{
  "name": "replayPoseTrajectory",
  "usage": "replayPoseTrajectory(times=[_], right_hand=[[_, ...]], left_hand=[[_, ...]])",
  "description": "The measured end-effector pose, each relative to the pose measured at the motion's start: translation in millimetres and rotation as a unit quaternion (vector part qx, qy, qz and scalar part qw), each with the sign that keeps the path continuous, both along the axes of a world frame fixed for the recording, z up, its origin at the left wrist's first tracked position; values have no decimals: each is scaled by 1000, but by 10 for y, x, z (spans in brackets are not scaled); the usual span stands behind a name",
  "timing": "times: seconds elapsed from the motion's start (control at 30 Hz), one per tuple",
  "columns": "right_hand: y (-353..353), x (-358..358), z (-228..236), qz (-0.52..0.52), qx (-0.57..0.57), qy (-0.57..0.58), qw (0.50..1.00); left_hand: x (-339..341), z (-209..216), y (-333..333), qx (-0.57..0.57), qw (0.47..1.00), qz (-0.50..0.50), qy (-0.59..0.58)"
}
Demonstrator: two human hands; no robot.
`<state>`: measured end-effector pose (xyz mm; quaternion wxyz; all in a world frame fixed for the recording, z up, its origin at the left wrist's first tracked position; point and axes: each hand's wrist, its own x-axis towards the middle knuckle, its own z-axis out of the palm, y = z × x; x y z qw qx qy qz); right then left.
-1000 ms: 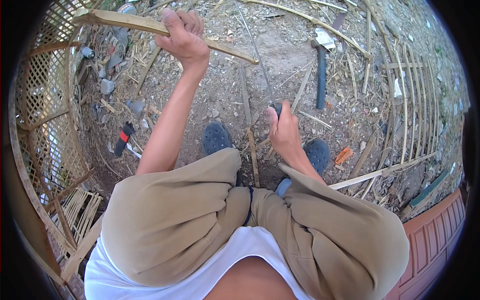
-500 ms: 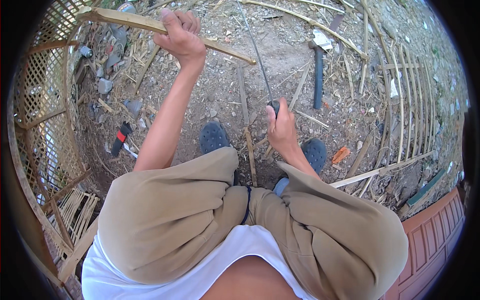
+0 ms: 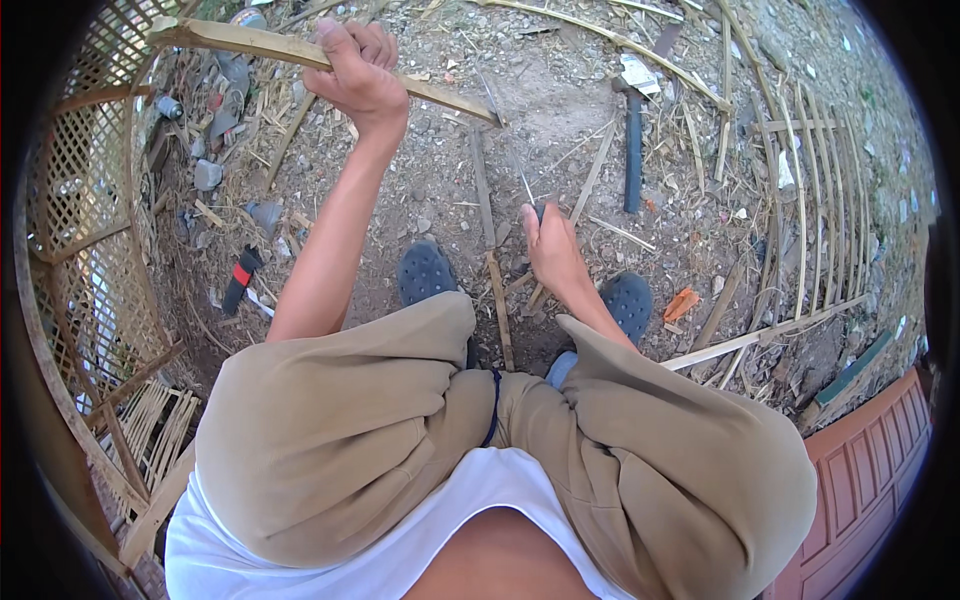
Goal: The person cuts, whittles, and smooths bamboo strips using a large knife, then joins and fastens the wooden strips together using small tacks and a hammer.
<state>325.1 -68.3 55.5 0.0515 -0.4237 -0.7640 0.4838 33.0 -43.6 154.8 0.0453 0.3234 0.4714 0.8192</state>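
Observation:
My left hand [image 3: 358, 82] is closed round a split bamboo stick [image 3: 235, 40], held slantwise above the ground at the upper left. The stick's thick end is to the left and its thin end points right. In front of my right foot, my right hand [image 3: 557, 252] grips the short dark handle of a long-bladed knife [image 3: 527, 183]. Its narrow blade, seen nearly edge-on and partly blurred, runs forward and left past the stick's thin end. Whether blade and stick touch, I cannot tell.
A hammer [image 3: 634, 150] lies ahead on the right. To the left are a black sheath-like object with a red band [image 3: 242, 279] and a lattice panel [image 3: 95, 215]. Bamboo strips [image 3: 485, 190] litter the ground, with a slatted frame [image 3: 825, 200] at far right and a reddish panel [image 3: 870, 480] below it.
My right hand has shifted slightly left, and the knife's blade has swung a little left and turned, now showing lighter and blurred. My left hand and the bamboo stick have barely moved.

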Motion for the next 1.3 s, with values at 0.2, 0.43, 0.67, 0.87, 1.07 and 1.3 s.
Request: replayPoseTrajectory(times=[0.2, 0.43, 0.67, 0.87, 1.07, 1.3], right_hand=[[84, -9, 415, -30, 0, 163, 986], [98, -107, 204, -9, -52, -31, 998], [45, -48, 118, -18, -2, 73, 997], [123, -102, 264, -23, -41, 25, 999], [67, -119, 133, -1, -24, -14, 1000], [80, 41, 72, -50, -18, -13, 998]], left_hand=[[32, 23, -3, -38, 999, 16, -17], [-36, -44, -20, -7, 1000, 13, -13], [-57, -58, 9, 2, 999, -12, -34], [-26, -45, -22, 12, 1000, -3, -16], [-43, -27, -20, -15, 1000, 10, -25], [-42, -134, -24, 8, 999, -20, -46]])
